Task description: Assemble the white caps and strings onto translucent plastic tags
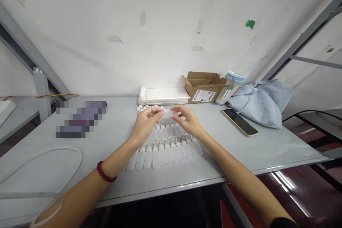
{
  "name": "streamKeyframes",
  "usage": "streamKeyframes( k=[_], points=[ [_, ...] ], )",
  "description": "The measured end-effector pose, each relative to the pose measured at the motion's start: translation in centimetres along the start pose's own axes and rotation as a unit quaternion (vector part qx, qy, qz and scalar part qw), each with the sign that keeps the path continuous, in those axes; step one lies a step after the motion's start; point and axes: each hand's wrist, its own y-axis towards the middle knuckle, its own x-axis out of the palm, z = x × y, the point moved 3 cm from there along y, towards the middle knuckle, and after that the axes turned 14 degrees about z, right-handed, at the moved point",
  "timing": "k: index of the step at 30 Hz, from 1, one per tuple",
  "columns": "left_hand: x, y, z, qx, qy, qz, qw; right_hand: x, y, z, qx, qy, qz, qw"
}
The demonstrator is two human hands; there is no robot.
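Both my hands meet over the middle of the grey table (267, 149). My left hand (146, 121) pinches one end of a small clear plastic bottle (167, 112), and my right hand (187, 118) pinches its other end. The bottle is held level above two rows of several identical small clear bottles (165, 149) lying side by side on the table. A few small white caps (144, 107) lie just behind my left hand. A dark red bead bracelet (105, 174) circles my left wrist.
A stack of white trays (163, 96) sits at the back wall, next to an open cardboard box (204, 87) and a blue-lidded tumbler (229, 88). A phone (239, 122) and a light blue cloth bag (258, 105) lie to the right. Clear tubing (53, 171) loops at the left.
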Motion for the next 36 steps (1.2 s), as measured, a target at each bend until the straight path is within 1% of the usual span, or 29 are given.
streamKeyframes(
  k=[6, 11, 16, 19, 23, 25, 27, 28, 30, 31, 32, 34, 36],
  points=[
    [0.1, -0.1, 0.0, -0.033, -0.007, -0.011, 0.999, 0.3, -0.3, -0.1, -0.042, -0.019, -0.003, 0.999],
    [0.2, -0.1, -0.2, -0.061, -0.011, -0.047, 0.997, 0.4, -0.4, -0.3, -0.088, -0.05, -0.002, 0.995],
    [0.3, -0.1, 0.0, -0.055, 0.005, -0.075, 0.996, 0.7, -0.7, -0.1, -0.147, -0.069, -0.004, 0.987],
    [0.3, -0.2, 0.0, -0.053, 0.02, -0.081, 0.995, 1.0, -1.0, -0.1, -0.187, -0.102, -0.003, 0.977],
    [0.4, -0.3, 0.2, -0.04, 0.047, -0.093, 0.994, 1.1, -1.2, -0.3, -0.222, -0.142, -0.01, 0.964],
    [0.2, 0.1, 0.5, -0.02, 0.08, -0.123, 0.989, 1.1, -1.2, -0.4, -0.233, -0.148, -0.016, 0.961],
    [-0.4, 1.0, 0.9, 0.031, 0.148, -0.147, 0.978, 0.9, -1.2, -0.5, -0.24, -0.151, -0.011, 0.959],
    [-1.0, 1.6, 1.2, 0.07, 0.193, -0.136, 0.969, 0.8, -1.1, -0.5, -0.243, -0.154, -0.005, 0.958],
    [-2.9, 3.3, 1.7, 0.144, 0.275, -0.024, 0.95, 0.5, -0.9, -0.5, -0.244, -0.162, 0.011, 0.956],
    [-3.7, 4.0, 1.7, 0.164, 0.31, 0.013, 0.936, 0.4, -0.9, -0.5, -0.242, -0.166, 0.017, 0.956],
    [-4.4, 4.6, 1.5, 0.173, 0.333, 0.031, 0.926, 0.3, -0.8, -0.4, -0.24, -0.169, 0.022, 0.956],
    [-5.1, 5.4, 0.8, 0.179, 0.363, 0.017, 0.914, 0.2, -0.7, -0.4, -0.237, -0.174, 0.03, 0.955],
    [-5.0, 5.5, 0.0, 0.209, 0.394, -0.022, 0.895, 0.1, -0.6, -0.3, -0.236, -0.179, 0.034, 0.955]
  ],
)
